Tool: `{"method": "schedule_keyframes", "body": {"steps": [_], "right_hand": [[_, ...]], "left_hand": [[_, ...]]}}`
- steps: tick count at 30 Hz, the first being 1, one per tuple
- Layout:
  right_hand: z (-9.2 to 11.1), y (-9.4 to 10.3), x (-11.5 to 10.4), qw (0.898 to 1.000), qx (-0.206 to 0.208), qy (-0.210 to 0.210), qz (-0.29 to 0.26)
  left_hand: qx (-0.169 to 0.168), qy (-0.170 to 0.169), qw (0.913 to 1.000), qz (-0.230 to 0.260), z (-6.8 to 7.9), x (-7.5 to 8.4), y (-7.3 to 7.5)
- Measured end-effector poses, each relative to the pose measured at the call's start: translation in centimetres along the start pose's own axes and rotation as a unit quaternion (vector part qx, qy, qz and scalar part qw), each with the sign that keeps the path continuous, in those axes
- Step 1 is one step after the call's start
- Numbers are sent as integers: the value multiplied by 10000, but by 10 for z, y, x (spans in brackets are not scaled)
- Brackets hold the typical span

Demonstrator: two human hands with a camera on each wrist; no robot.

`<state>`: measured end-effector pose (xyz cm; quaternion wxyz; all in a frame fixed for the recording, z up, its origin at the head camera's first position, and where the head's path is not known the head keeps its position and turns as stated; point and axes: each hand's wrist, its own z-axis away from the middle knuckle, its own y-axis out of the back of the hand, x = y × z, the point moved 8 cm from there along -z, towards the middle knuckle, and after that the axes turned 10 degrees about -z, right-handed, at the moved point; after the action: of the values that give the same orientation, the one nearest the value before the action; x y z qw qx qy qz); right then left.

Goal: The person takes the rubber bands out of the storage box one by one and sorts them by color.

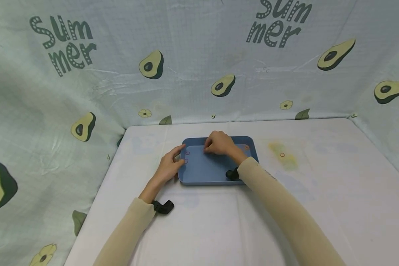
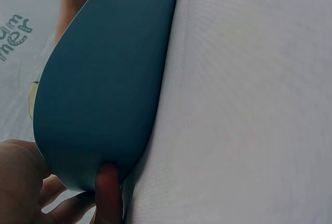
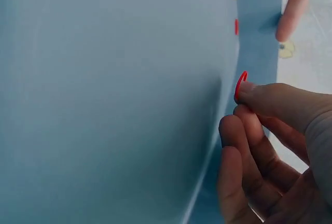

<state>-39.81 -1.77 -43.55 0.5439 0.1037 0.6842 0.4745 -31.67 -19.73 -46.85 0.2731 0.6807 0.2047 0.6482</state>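
- Right wrist view: thumb and forefinger of the right hand (image 3: 272,166) pinch a thin, bright red ring (image 3: 239,83) at its lower end; the remaining fingers curl loosely behind.
- That ring shows as a narrow, slanting loop above the blue, round-cornered tray (image 1: 199,171); whether it touches the tray I can't tell.
- Seen from the head, the pinching fingertips are over the tray's far half, left of centre. Two more thin red rings, a farther one (image 1: 187,153) and a nearer one (image 1: 186,161), lie to their left, just inside the left wall, one behind the other.
- Left hand (image 1: 167,165) is the closer one to that pair: thumb and forefinger spread apart against the tray's left edge, the thumb just beside the nearer ring.
- Across the tray, near the far right corner, sits an orange-red ring (image 1: 246,147).
- Outside, to the right, another small red ring (image 1: 282,154) lies on the white cloth-covered table (image 1: 203,229), over a yellow-green patch.
- Behind everything hangs a pale avocado-print cloth (image 1: 186,33).
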Motion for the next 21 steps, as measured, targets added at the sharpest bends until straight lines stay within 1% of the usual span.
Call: {"method": "schedule_keyframes", "body": {"steps": [7, 11, 15, 21], "right_hand": [[14, 26, -6, 9986, 250, 245, -396], [26, 43, -8, 9967, 424, 286, -624], [40, 60, -5, 9953, 608, 240, -715], [69, 86, 2, 9923, 903, 162, -831]], "left_hand": [[-15, -42, 10000, 81, -1, 1, 1], [-14, -57, 10000, 81, -1, 1, 1], [-36, -41, 10000, 82, -1, 0, 0], [-34, -35, 9999, 114, -1, 0, -1]]}}
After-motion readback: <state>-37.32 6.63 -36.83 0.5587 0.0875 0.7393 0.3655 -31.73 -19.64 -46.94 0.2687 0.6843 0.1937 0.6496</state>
